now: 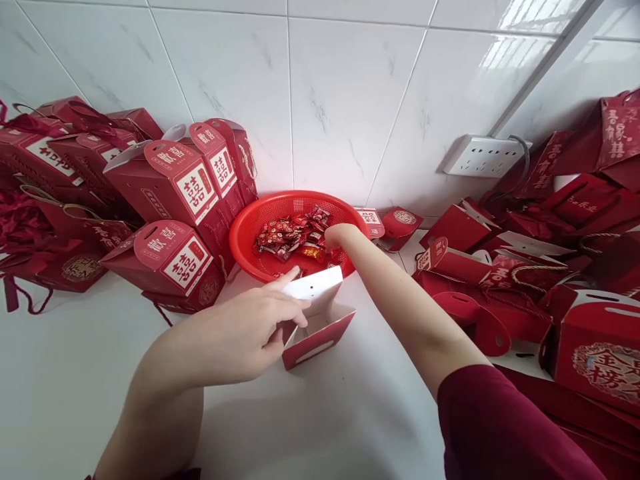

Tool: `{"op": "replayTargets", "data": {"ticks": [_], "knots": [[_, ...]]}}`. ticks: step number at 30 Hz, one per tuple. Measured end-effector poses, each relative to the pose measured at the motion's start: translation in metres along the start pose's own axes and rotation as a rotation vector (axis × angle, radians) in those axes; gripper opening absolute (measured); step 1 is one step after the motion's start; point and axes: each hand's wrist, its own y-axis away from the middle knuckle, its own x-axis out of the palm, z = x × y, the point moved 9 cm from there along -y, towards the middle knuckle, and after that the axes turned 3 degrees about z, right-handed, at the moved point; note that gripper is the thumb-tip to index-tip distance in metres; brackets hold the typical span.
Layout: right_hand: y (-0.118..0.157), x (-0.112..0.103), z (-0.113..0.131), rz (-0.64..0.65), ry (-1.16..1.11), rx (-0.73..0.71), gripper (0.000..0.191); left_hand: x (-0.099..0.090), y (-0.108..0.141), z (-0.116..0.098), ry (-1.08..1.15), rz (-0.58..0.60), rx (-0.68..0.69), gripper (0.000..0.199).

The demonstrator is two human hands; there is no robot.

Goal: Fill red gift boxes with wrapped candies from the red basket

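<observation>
An open red box (pixel 320 343) with a white inside stands on the white table, its raised flap toward the basket. My left hand (pixel 255 327) holds this box at its left side, with fingers on the flap and edge. Behind the box sits a round red plastic basket (pixel 245 257) with a pile of red-wrapped candies (pixel 287 237) in it. My right hand (pixel 340 239) reaches into the basket's right side at the candies; its fingers are hidden behind the hand and wrist.
Closed red gift boxes (pixel 175 183) with cords stand stacked at the left. Many opened red boxes and bags (pixel 500 273) crowd the right side. A white power strip (pixel 483 157) is on the tiled wall (pixel 340 100). Two small red boxes (pixel 400 223) lie behind the basket's right edge.
</observation>
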Motion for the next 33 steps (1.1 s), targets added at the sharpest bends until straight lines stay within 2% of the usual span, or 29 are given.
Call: {"op": "replayTargets", "data": {"ticks": [3, 5, 9, 12, 16, 20, 22, 24, 26, 29, 31, 33], "knots": [[-0.006, 0.016, -0.004, 0.12, 0.036, 0.048, 0.032, 0.002, 0.001, 0.002, 0.02, 0.03, 0.014, 0.027], [-0.007, 0.018, -0.005, 0.138, 0.04, 0.042, 0.033, 0.003, -0.001, 0.003, 0.036, 0.054, 0.026, 0.023], [-0.001, 0.01, -0.002, 0.076, 0.025, -0.024, 0.035, 0.001, -0.005, 0.007, 0.028, 0.024, 0.002, 0.013], [0.017, -0.008, 0.003, -0.049, -0.017, -0.115, 0.03, 0.001, -0.006, 0.01, 0.037, 0.034, -0.031, 0.01], [0.068, -0.03, 0.004, -0.307, -0.1, -0.251, 0.019, 0.0, -0.006, 0.01, 0.062, 0.052, -0.062, 0.011], [0.142, -0.03, -0.008, -0.536, -0.2, -0.325, 0.02, 0.0, -0.008, 0.012, 0.054, 0.078, -0.101, 0.024], [0.186, -0.033, -0.018, -0.727, -0.352, -0.366, 0.016, 0.001, -0.009, 0.012, 0.054, 0.098, -0.097, 0.026], [0.222, -0.031, -0.022, -0.838, -0.463, -0.423, 0.016, 0.001, -0.012, 0.01, 0.058, 0.1, -0.074, 0.026], [0.249, -0.028, -0.018, -0.851, -0.58, -0.555, 0.021, 0.002, -0.014, 0.008, 0.052, 0.101, -0.044, 0.026], [0.267, -0.021, -0.001, -0.704, -0.695, -0.759, 0.027, 0.004, -0.017, 0.008, 0.016, 0.118, -0.046, 0.026], [0.269, -0.019, 0.006, -0.653, -0.703, -0.804, 0.026, 0.005, -0.017, 0.01, -0.005, 0.122, -0.076, 0.026], [0.264, -0.021, 0.004, -0.722, -0.675, -0.749, 0.024, 0.005, -0.016, 0.01, -0.017, 0.12, -0.083, 0.025]]}}
